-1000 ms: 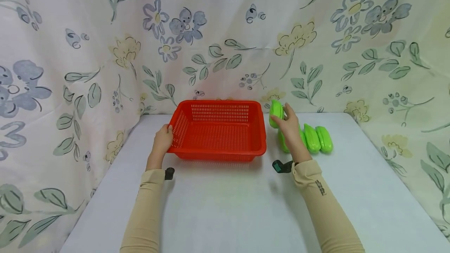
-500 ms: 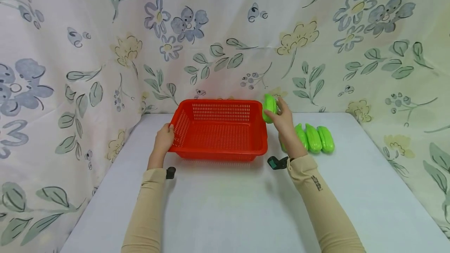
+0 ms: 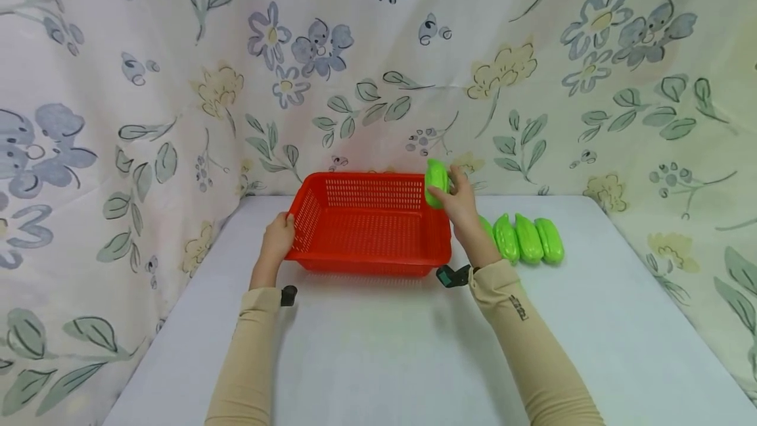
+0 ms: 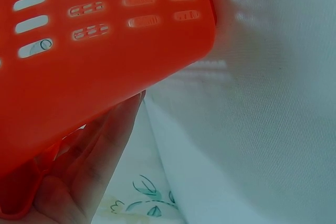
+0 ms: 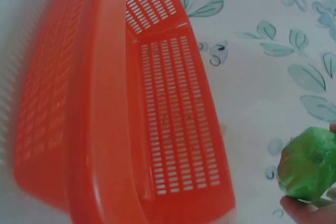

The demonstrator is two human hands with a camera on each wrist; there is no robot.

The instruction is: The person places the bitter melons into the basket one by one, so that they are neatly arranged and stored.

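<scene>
A red plastic basket (image 3: 367,260) with slotted walls sits on the white table. My left hand (image 3: 278,236) grips its left rim, and the left wrist view has that hand (image 4: 97,163) against the outside of the basket wall (image 4: 105,87). With the thumb and fingertips, my right hand (image 3: 462,208) pinches a bright green, ridged, elongated fruit (image 3: 437,183) upright above the basket's right back corner. In the right wrist view one rounded end of the green fruit (image 5: 307,165) shows, with fingertips (image 5: 307,211) at its edge. No items show inside the basket.
Several matching green fruits (image 3: 529,240) lie side by side on the table (image 3: 367,354), right of the basket; the leftmost is partly hidden by the right hand. A flowered curtain (image 3: 378,51) hangs behind and along both sides of the table.
The right hand has carried the green fruit leftward, from beside the basket to over its right back corner. The left hand keeps its grip, and the basket stays in place.
</scene>
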